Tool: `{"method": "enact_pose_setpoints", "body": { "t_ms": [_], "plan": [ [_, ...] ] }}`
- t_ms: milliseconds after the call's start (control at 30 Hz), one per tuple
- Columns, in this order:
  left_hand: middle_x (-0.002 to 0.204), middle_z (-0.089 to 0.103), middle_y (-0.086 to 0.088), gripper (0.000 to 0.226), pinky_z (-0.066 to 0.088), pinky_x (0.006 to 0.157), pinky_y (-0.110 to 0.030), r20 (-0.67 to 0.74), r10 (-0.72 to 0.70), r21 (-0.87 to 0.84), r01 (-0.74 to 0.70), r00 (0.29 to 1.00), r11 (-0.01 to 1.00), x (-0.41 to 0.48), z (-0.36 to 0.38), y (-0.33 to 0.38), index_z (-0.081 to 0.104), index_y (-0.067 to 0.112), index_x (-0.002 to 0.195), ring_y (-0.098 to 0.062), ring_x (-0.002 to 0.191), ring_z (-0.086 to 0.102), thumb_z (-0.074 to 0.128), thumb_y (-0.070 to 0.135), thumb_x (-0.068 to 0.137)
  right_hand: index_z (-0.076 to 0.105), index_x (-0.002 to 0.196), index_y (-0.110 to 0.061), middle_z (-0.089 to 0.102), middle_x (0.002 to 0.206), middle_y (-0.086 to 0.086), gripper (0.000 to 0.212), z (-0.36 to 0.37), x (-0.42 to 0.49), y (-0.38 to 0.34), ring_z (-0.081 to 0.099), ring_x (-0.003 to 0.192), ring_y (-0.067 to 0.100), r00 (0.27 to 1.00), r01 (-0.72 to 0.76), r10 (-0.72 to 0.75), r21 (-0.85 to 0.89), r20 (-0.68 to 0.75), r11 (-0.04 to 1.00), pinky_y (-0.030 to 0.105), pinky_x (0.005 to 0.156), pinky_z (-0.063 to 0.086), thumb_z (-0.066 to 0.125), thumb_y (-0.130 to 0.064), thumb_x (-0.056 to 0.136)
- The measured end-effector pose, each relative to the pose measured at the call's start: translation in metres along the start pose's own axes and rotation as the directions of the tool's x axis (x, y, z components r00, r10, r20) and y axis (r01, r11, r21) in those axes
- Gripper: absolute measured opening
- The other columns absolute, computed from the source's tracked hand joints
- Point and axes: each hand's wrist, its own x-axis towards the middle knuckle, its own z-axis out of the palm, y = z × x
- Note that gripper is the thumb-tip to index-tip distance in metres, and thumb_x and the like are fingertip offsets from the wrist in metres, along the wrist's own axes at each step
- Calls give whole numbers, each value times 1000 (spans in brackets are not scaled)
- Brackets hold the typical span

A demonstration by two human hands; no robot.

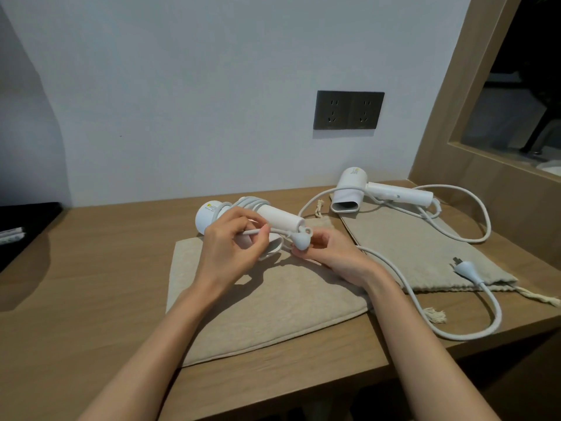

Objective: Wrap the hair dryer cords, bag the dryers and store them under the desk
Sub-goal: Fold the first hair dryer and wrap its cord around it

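L hand [230, 247] pinching smooth white cord [253, 231], R hand [331, 253] gripping rounded plug [301, 242], glossy dryer [280, 218] over nubby beige bag [267, 314]

From my end I'm seeing the bench [91, 268] as smooth matt wood-grain laminate. The near bag [258, 314] and far bag [409, 247] are both showing as coarse beige woven cloth, with a twisted rope drawstring [537, 297]. The near dryer [282, 218] and far dryer [352, 189] are reading as smooth white plastic, soft sheen. The near one's cord [252, 203] and plug [302, 242] are looking matt, rubbery. The socket plate [349, 110] is coming across as dark matt plastic.
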Motion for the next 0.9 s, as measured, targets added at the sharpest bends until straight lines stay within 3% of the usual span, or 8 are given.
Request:
{"method": "enact_pose_setpoints", "body": {
  "t_ms": [100,167,300,400,500,667,800,900],
  "plan": [
    [90,69,4,23,50,92,-31,54,67,34,-68,996,997,-3,-1,-5,67,13,68,-3,85,63,63,28,84,65,118,-7,70,109,10,32,3,-3,2,67,102,17,999,10,-5,114,-43,993,24,85,54,67,-4,86],
    [90,71,3,27,43,105,-38,69,79,57,-83,994,995,-5,1,-7,65,13,65,-4,84,65,63,31,84,65,114,-6,70,104,9,27,6,-4,-1,69,92,11,995,23,-16,69,-100,997,16,73,53,66,-2,86],
    [84,70,5,35,38,109,-37,60,33,117,-40,998,992,-7,3,-4,65,12,68,0,81,60,65,45,79,64,101,-8,65,89,4,17,14,-2,-5,62,73,5,980,27,-25,8,-200,1000,9,56,49,63,2,87],
    [75,60,13,40,32,112,-36,107,47,226,-70,993,972,-9,8,2,70,15,91,-7,82,58,59,52,82,65,100,-8,66,92,10,20,18,0,-2,60,72,9,970,24,-9,60,-244,998,12,58,51,65,4,84],
    [94,70,10,30,22,114,-43,212,74,267,-131,974,955,-9,12,7,68,22,98,-16,114,56,50,45,90,66,97,-8,66,89,12,21,21,1,-2,60,65,10,963,18,15,120,-268,993,16,57,51,64,7,82],
    [92,65,9,31,18,117,-40,304,68,242,-146,950,959,-4,3,3,58,12,92,-11,91,55,40,37,94,68,103,-4,69,89,17,22,15,4,-2,65,65,14,973,6,12,75,-231,997,20,62,55,66,5,82],
    [94,68,11,31,18,117,-47,311,80,180,-141,947,973,-4,0,2,59,11,100,-7,94,56,41,35,94,66,102,-4,66,81,15,19,14,6,0,63,64,15,974,2,17,84,-224,996,23,61,58,66,3,85],
    [103,72,6,31,24,110,-61,326,145,265,-237,934,935,-7,0,1,67,21,111,-21,115,59,45,29,90,65,97,-12,63,77,9,17,18,7,0,61,62,11,966,19,-7,44,-260,999,30,61,59,64,1,85]
  ]
}}
